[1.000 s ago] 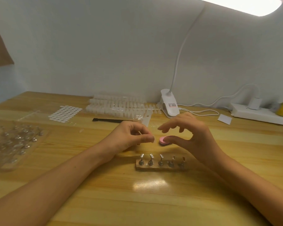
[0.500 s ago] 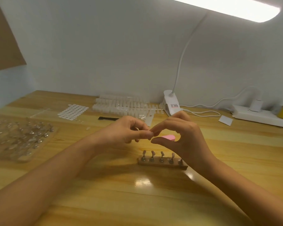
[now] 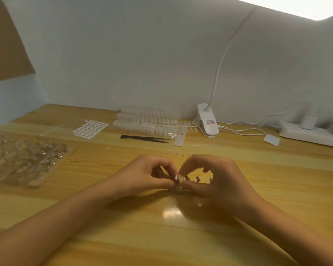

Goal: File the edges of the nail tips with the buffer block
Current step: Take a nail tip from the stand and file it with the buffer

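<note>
Though behind right hand (image 3: 222,181), stand (image 3: 198,178); tweezers (image 3: 144,138) beyond.

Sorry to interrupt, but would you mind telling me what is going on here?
A person works at a wooden table. The left hand pinches a small pale nail tip just above a peg stand, and the right hand is curled close against it; whether it holds the buffer block is hidden. Black tweezers and strips of spare tips lie behind, untouched.
</note>
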`<action>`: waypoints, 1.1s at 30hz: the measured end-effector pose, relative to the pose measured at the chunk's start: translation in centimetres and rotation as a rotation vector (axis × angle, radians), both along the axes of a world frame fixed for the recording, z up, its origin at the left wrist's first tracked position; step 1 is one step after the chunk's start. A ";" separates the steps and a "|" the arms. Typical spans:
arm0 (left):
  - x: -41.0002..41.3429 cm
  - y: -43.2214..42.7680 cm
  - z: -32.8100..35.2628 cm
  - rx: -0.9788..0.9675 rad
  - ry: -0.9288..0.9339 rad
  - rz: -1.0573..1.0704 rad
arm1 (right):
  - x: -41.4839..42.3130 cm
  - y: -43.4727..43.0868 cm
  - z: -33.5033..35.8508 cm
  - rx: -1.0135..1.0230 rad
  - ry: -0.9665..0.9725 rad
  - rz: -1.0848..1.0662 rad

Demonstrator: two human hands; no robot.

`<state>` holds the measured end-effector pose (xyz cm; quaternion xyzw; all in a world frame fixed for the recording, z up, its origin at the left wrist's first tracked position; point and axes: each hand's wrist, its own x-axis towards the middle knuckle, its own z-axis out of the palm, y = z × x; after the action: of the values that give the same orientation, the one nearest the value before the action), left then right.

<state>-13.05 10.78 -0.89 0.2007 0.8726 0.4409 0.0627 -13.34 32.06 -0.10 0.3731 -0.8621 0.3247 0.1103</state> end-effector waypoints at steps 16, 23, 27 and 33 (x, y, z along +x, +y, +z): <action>0.3 0.2 -1.3 0.119 0.114 0.082 | 0.3 -0.6 -0.4 -0.102 -0.037 -0.033; 0.2 0.2 -1.0 0.111 0.068 0.109 | 0.3 -0.9 -0.5 -0.057 -0.027 -0.064; 0.3 0.2 -1.0 0.108 0.070 0.100 | 0.3 -1.1 -0.5 -0.051 -0.019 -0.070; 0.2 0.3 -0.9 0.101 0.065 0.107 | 0.3 -1.2 -0.4 0.014 -0.003 -0.100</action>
<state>-12.87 11.05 -1.74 0.1707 0.8604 0.4801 0.0006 -13.08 30.90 -0.50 0.3297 -0.8820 0.3134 0.1227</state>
